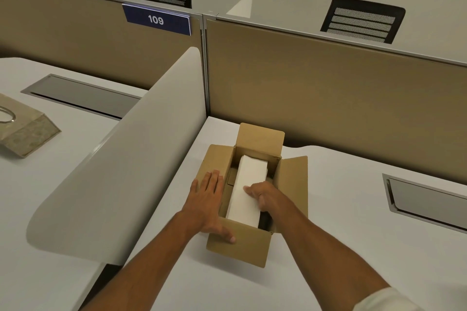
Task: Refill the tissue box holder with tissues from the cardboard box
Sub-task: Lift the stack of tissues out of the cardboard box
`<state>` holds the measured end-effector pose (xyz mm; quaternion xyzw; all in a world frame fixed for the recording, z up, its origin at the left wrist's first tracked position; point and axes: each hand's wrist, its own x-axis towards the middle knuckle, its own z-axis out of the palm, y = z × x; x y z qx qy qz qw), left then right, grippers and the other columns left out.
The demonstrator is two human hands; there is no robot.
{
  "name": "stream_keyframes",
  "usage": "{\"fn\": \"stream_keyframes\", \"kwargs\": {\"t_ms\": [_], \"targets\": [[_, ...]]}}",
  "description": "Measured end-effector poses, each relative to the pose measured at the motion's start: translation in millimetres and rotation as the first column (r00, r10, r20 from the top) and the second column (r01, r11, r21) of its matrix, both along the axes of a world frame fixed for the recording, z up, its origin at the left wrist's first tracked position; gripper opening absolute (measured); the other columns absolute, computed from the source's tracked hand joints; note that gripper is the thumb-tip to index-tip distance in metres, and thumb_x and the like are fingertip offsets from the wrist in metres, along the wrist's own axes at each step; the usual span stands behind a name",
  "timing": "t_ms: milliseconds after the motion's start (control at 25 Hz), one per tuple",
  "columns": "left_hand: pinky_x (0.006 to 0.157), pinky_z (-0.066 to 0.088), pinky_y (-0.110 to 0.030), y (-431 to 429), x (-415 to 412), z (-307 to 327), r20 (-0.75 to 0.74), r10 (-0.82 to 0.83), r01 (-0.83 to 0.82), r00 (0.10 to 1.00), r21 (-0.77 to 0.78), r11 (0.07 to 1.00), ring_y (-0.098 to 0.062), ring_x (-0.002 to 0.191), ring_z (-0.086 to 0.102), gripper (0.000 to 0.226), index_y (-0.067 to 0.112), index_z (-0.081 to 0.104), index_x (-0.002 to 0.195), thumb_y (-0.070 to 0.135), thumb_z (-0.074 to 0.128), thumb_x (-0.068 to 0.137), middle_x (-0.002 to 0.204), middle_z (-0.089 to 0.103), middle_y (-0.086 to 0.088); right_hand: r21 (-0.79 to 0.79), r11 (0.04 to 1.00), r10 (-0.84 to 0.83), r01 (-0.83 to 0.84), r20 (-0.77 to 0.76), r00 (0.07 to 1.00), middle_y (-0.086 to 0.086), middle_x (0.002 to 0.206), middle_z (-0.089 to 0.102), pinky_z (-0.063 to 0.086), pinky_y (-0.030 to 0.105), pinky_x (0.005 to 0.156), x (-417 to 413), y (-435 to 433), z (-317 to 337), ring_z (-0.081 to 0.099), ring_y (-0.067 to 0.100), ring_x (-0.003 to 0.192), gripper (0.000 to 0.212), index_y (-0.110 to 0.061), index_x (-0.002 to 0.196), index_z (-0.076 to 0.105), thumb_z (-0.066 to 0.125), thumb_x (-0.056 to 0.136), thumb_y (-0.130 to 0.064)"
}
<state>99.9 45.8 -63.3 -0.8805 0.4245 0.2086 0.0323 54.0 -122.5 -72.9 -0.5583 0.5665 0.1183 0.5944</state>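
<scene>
A plain brown cardboard box (pixel 255 245) stands open on the white tabletop (pixel 353 247), all four flaps folded outward: the far flap stands up, the near one hangs toward the person, and the side flaps lie spread left and right. Inside it lies a long, bright white stack of tissues (pixel 249 189), a neat rectangular block running from the near wall to the far wall and filling most of the left part of the opening, with a dark gap showing along its right side. The left hand (pixel 208 206) lies flat on the left flap, its fingers spread wide and the thumb pressing on the near flap; it holds nothing. The right hand (pixel 265 197) reaches into the box, fingers curled around the right edge of the stack with the thumb on top, gripping it. Beyond a curved white divider (pixel 121 159), on the neighbouring tabletop at the far left edge of the view, sits the tissue box holder (pixel 22 131), grey-beige with a mottled surface and a metal-ringed opening on top, partly cut off by the frame and well apart from the cardboard box.
</scene>
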Motion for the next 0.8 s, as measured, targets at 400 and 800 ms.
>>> {"fn": "stream_keyframes", "kwargs": {"t_ms": [400, 800], "targets": [[0.115, 0.004, -0.066, -2.9, -0.8, 1.7, -0.024, 0.038, -0.036, 0.999, 0.048, 0.998, -0.031, 0.149, -0.017, 0.155, 0.017, -0.021, 0.15, 0.085, 0.067, 0.042, 0.161, -0.023, -0.005, 0.175, 0.97, -0.193, 0.167, 0.144, 0.971, 0.022, 0.125, 0.058, 0.048, 0.048, 0.09, -14.0, 7.4, 2.9, 0.057, 0.038, 0.112, 0.064, 0.002, 0.123, 0.052, 0.083, 0.069, -0.012], [0.112, 0.011, -0.07, -5.8, -5.7, 4.7, -0.012, 0.073, -0.073, 0.997, 0.062, 0.995, -0.031, 0.15, -0.014, 0.154, 0.019, -0.019, 0.15, 0.084, 0.069, 0.042, 0.162, -0.021, -0.003, 0.21, 0.951, -0.288, 0.229, 0.319, 0.903, 0.018, 0.125, 0.059, 0.049, 0.052, 0.097, -17.8, 19.0, 4.6, 0.059, 0.036, 0.109, 0.081, -0.004, 0.127, 0.046, 0.089, 0.058, -0.012]]}}
